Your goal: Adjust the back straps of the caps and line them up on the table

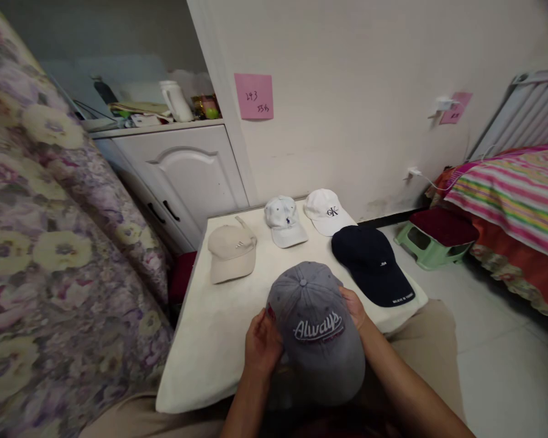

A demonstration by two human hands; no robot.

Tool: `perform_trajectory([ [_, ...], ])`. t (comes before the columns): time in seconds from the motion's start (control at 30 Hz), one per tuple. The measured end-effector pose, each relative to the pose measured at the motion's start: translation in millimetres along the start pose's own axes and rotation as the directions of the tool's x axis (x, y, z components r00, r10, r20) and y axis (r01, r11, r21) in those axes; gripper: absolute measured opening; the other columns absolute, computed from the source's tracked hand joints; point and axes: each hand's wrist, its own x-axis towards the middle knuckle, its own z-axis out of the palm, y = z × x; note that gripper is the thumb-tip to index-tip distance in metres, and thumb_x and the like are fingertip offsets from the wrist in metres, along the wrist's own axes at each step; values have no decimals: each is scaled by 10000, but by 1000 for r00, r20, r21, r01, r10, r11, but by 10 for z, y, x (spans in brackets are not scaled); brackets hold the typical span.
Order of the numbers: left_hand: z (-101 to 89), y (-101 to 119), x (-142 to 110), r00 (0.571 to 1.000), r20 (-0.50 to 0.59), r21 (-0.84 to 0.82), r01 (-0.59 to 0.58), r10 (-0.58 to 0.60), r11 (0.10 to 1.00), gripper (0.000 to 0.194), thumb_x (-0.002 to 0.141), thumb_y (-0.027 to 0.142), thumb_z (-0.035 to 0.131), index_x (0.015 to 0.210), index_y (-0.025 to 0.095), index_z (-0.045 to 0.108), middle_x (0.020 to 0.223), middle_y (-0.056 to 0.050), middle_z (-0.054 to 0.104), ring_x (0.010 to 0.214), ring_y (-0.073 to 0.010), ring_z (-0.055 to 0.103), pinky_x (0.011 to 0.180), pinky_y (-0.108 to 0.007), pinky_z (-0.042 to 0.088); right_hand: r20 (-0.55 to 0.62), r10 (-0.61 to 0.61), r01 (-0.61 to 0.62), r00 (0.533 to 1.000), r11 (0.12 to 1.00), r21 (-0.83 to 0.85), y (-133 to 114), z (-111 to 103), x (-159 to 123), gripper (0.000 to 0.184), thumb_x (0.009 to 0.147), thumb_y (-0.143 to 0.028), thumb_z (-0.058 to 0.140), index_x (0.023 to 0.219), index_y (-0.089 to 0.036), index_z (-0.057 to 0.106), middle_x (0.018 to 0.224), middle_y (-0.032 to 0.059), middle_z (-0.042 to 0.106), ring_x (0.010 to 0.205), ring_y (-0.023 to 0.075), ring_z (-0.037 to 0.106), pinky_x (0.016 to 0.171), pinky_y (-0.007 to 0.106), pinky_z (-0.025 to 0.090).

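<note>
Nearest the camera, a gray cap (317, 359) is held between the person's two hands, its brim pointing toward the body and its white "Always" lettering facing up. On one side, the fingers of the left hand (263, 344) are clamped on the cap's edge; those of the right hand (355, 309) grip the opposite side, though how far either set reaches underneath is hidden. Held this way, the cap is at the near edge of the desk (210, 347), its brim reaching past that edge; whether the crown touches the desk, I cannot tell. Four more lie on the desk: a beige cap (232, 252) at the left, a pale blue cap (283, 213) and a white cap (322, 204) toward the wall (319, 121), and a navy cap (365, 255) near the right hand. Handling the gray cap with both sides steadied looks like the step in hand. To my eye, the next move calls for an even, light hold from both hands, since the crown is probably soft enough to dent, and for care around the navy cap, which a wide sweep could nudge.
</note>
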Motion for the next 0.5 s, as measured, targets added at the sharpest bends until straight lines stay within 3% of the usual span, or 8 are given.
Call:
perform_trajectory([
  [0.13, 48, -51, -17, 1000, -12, -9, -14, 14, 1000, 177, 853, 98, 610, 886, 193, 755, 862, 5, 807, 833, -145, 764, 905, -217, 559, -11, -22, 22, 1000, 1000, 16, -10, 77, 9, 175, 789, -327, 675, 867, -177, 718, 817, 44, 793, 961, 265, 737, 992, 454, 514],
  [0.33, 248, -20, 87, 987, -101, 7, -125, 125, 992, 208, 902, 177, 569, 980, 196, 761, 1002, -35, 796, 1128, -229, 683, 990, -314, 539, 13, -1, 1, 1000, 1000, 16, -39, 267, -167, 453, 896, -548, 566, 1048, -137, 678, 996, 116, 778, 1051, 288, 710, 993, 503, 495],
  [0.43, 294, 28, 102, 985, -113, 4, -132, 131, 991, 226, 919, 188, 539, 984, 198, 755, 988, -32, 797, 1104, -224, 694, 977, -321, 546, 61, -64, 66, 996, 997, -28, 87, 233, -422, 521, 859, -593, 609, 1092, -130, 664, 1036, 138, 767, 1072, 293, 701, 1003, 491, 486],
  [0.5, 287, 37, 95, 988, -104, 13, -115, 116, 993, 217, 917, 189, 540, 969, 203, 750, 937, -19, 801, 1033, -213, 722, 964, -319, 553, 56, -92, 95, 994, 994, -61, 221, 186, -603, 461, 779, -473, 747, 1089, -140, 672, 1017, 117, 773, 1038, 279, 716, 1000, 438, 495],
])
